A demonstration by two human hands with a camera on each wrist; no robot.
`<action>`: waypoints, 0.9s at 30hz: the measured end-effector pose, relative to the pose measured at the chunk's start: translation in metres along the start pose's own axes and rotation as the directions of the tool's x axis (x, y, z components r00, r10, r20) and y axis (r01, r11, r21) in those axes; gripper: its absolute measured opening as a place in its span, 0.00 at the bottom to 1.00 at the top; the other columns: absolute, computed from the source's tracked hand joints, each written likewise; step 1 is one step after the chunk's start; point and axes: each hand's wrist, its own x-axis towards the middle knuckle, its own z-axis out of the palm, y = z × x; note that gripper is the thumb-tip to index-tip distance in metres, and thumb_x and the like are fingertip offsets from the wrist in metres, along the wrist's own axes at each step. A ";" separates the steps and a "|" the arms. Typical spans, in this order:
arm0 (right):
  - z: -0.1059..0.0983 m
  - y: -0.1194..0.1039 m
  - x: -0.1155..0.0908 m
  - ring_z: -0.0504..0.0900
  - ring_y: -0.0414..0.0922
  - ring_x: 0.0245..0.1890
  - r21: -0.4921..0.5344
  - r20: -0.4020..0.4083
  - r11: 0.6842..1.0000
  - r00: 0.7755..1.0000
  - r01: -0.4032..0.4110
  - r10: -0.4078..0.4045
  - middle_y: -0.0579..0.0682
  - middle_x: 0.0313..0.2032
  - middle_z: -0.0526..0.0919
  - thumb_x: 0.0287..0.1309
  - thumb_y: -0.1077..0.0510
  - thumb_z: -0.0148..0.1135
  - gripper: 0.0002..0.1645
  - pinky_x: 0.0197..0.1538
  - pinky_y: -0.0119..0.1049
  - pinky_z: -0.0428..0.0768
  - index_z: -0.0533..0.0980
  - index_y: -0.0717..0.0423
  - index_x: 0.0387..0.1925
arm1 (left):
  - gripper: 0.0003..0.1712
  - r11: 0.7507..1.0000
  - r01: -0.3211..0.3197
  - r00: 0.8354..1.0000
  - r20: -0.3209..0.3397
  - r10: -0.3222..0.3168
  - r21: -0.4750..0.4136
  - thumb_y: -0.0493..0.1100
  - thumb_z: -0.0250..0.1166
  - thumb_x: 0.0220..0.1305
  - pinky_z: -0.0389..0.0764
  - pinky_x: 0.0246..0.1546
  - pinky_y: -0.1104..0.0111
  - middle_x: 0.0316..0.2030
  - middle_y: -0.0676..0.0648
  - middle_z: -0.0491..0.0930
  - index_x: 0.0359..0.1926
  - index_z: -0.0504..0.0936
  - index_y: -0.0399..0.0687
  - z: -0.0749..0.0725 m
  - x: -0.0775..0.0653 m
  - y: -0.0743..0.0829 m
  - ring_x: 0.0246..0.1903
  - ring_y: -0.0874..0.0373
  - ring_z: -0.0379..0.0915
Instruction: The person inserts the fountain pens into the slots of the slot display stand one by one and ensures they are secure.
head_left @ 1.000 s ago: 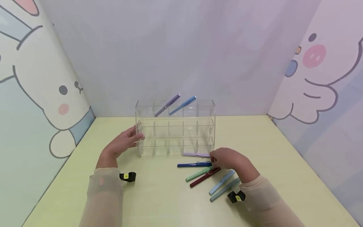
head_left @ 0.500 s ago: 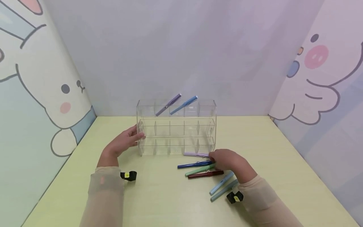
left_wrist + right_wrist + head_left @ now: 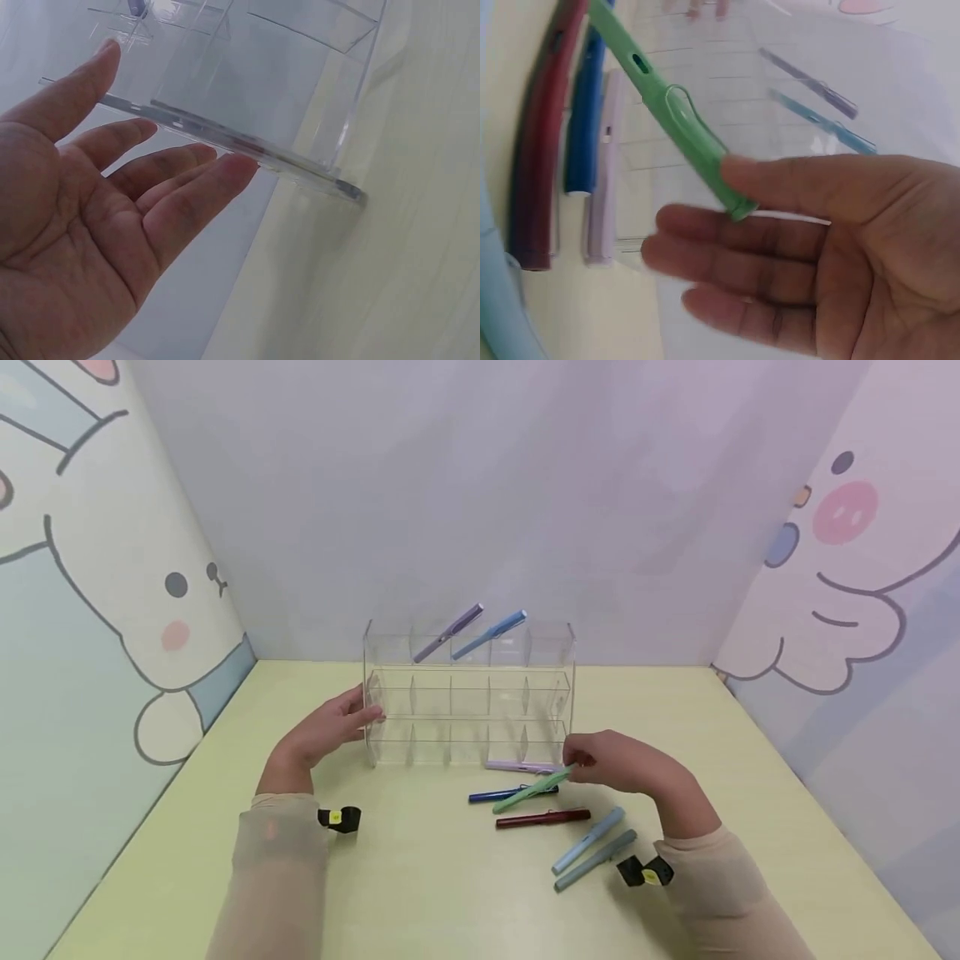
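A clear three-tier pen rack (image 3: 468, 690) stands on the table. At its left side my left hand (image 3: 322, 737) steadies the side panel (image 3: 225, 139), thumb and fingers on opposite sides of it. My right hand (image 3: 626, 764) pinches a green fountain pen (image 3: 531, 791) near its cap end, thumb against fingertips; in the right wrist view the pen's clip (image 3: 686, 109) shows. Held aslant, the pen overlaps the dark blue pen (image 3: 491, 796) in the head view. A lilac pen (image 3: 517, 767) lies along the rack's front. Dark purple (image 3: 447, 633) and blue (image 3: 489, 635) pens lean in the top tier.
On the table in front of the right hand lie a dark red pen (image 3: 543, 818), a light blue pen (image 3: 588, 841) and a grey-teal pen (image 3: 596, 862). Behind the rack rises a pale wall (image 3: 480, 510), with cartoon-printed panels left and right.
My right hand has taken hold of the green pen and shifted slightly up and right with it. The dark red pen has swung to nearly level. The left hand stays at the rack.
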 end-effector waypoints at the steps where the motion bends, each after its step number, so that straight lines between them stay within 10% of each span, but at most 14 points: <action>1: -0.003 0.000 -0.002 0.75 0.39 0.31 0.038 -0.015 0.999 1.000 0.018 -0.018 0.39 0.32 0.81 0.65 0.53 0.62 0.02 0.36 0.36 0.76 0.76 0.41 0.37 | 0.46 1.000 -0.002 1.000 0.003 0.002 0.000 0.63 0.56 0.70 0.64 0.68 0.45 0.72 0.39 0.60 0.79 0.44 0.59 -0.001 0.000 0.001 0.69 0.44 0.61; 16: -0.026 0.010 -0.014 0.87 0.44 0.41 0.403 -0.311 0.884 0.944 0.237 -0.111 0.48 0.42 0.86 0.65 0.51 0.63 0.13 0.49 0.39 0.85 0.76 0.48 0.49 | 0.49 0.999 0.033 0.999 0.005 -0.033 -0.013 0.67 0.57 0.66 0.61 0.69 0.43 0.74 0.40 0.57 0.79 0.44 0.62 0.001 -0.001 -0.005 0.71 0.42 0.59; 27: -0.032 0.018 -0.017 0.87 0.45 0.42 0.562 -0.650 0.679 0.760 0.472 0.010 0.52 0.46 0.85 0.67 0.61 0.60 0.17 0.49 0.39 0.84 0.70 0.66 0.53 | 0.50 1.000 0.021 1.000 0.007 -0.021 0.003 0.68 0.57 0.65 0.62 0.69 0.43 0.72 0.40 0.60 0.79 0.44 0.61 -0.001 0.002 -0.002 0.70 0.43 0.59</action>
